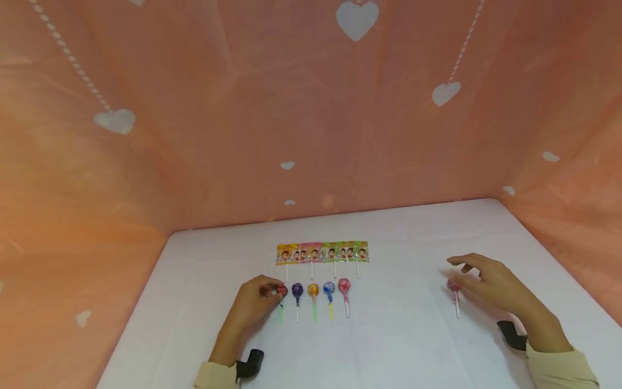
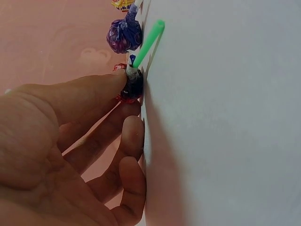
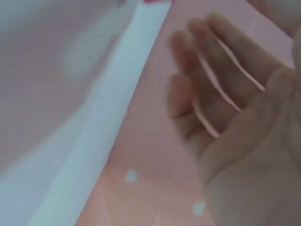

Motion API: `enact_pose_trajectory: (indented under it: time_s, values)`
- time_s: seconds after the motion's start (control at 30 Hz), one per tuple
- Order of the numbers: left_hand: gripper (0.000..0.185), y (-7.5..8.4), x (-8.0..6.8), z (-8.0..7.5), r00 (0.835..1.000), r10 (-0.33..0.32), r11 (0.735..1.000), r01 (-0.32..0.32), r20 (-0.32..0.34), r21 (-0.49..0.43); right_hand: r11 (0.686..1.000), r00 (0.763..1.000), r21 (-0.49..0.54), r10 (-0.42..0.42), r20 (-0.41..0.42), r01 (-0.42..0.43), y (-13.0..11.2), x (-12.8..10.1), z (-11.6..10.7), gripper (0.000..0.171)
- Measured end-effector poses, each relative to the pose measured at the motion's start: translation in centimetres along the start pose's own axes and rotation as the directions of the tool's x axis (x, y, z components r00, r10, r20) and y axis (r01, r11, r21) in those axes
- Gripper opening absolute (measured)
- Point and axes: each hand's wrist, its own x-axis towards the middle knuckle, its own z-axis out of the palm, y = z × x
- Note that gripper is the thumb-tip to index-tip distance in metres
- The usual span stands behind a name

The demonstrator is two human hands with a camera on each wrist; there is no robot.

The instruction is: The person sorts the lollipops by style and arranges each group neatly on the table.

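Note:
My left hand (image 1: 256, 298) pinches a red-wrapped lollipop (image 1: 282, 290) between thumb and fingers at the left end of a row. Its green stick (image 2: 149, 43) shows plainly in the left wrist view. To its right lie a purple lollipop (image 1: 297, 290), an orange one (image 1: 313, 290), a blue one (image 1: 329, 288) and a pink one (image 1: 344, 285), sticks toward me. Off to the right, my right hand (image 1: 495, 281) hovers over another pink lollipop (image 1: 455, 287), partly covering its head, with loosely bent fingers. In the right wrist view that hand (image 3: 235, 108) is blurred and holds nothing.
Behind the row, several flat-packed lollipops lie side by side: a yellow packet (image 1: 287, 254), a pink packet (image 1: 311, 252) and green packets (image 1: 334, 252). All rest on a white-covered table (image 1: 389, 346), bounded by a pink curtain (image 1: 301, 108) with white hearts.

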Motion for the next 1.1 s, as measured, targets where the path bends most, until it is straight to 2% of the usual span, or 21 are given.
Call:
enact_pose_trajectory:
  time_s: [0.13,0.33,0.6,0.83,1.1]
  values:
    - [0.021,0.0,0.0,-0.1,1.0,-0.011,1.0,0.011,0.002,0.004,0.999,1.0,-0.034,-0.01,0.015,0.01,1.0,-0.4,-0.2,0.038]
    - [0.021,0.1,-0.1,-0.2,1.0,-0.021,1.0,0.021,0.003,0.0,1.0,0.998,-0.031,0.006,0.061,-0.004,1.5,-0.5,0.2,0.037]
    - [0.021,0.1,-0.4,-0.1,1.0,-0.027,0.999,0.027,0.006,-0.018,0.998,0.989,-0.004,0.07,0.133,-0.07,1.5,-0.6,1.0,0.042]
    - [0.02,0.1,-0.3,0.1,1.0,-0.022,1.0,0.022,0.008,-0.006,0.999,0.993,-0.045,0.033,0.112,-0.028,1.8,-0.6,1.2,0.031]
    - [0.02,0.2,-0.2,0.0,1.0,-0.023,1.0,0.023,0.005,0.002,1.0,0.993,-0.019,0.021,0.114,-0.019,1.9,-0.6,1.3,0.026]
